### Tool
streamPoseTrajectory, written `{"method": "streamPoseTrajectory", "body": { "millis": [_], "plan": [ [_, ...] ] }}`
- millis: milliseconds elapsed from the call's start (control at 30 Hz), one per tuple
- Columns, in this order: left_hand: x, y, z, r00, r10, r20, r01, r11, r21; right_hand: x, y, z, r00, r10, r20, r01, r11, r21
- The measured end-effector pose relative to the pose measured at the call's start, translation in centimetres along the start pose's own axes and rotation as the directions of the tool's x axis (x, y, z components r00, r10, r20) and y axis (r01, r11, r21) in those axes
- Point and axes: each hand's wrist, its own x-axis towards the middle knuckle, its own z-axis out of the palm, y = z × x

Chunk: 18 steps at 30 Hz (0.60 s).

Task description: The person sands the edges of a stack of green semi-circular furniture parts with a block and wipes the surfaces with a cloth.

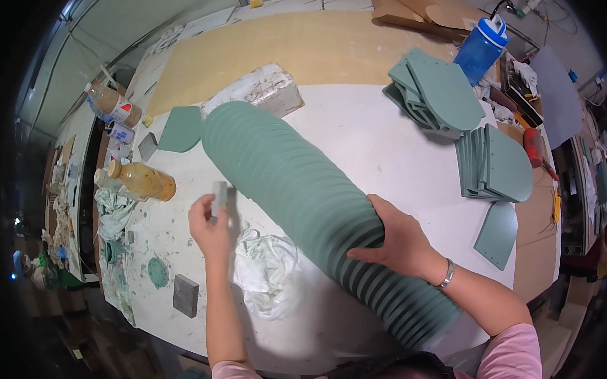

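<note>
A long row of green rounded plates [277, 168], packed face to face, slants across the white table from far left to near right. My right hand [405, 243] grips the near half of this row from above, thumb and fingers spread across the edges. The plates nearest me fan apart and look blurred. Left of the row, my left hand [210, 226] holds a small pale grey sanding block [220, 194] upright between thumb and fingers. A crumpled white cloth [267, 275] lies between my left forearm and the row. The row's far end is beside a white-wrapped block [283, 88].
Further green plates [441, 87] are piled at the right, near a blue bottle [481, 52]. A single plate [182, 128] lies at far left. A yellowish bottle [150, 182] lies on the left side. Another grey block [185, 295] sits near the front edge.
</note>
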Motion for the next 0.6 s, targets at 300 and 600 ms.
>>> {"method": "streamPoseTrajectory", "body": {
  "millis": [300, 600],
  "plan": [
    [9.1, 8.9, 3.4, 0.969, 0.235, -0.074, -0.239, 0.97, -0.04, -0.1, -0.7, -0.5, 0.999, -0.041, -0.02, 0.04, 0.999, -0.009],
    [12.0, 10.6, 3.4, 0.84, 0.537, 0.084, -0.543, 0.825, 0.157, 0.0, -0.7, -0.4, 1.0, -0.022, 0.002, 0.022, 1.0, -0.009]
  ]
}}
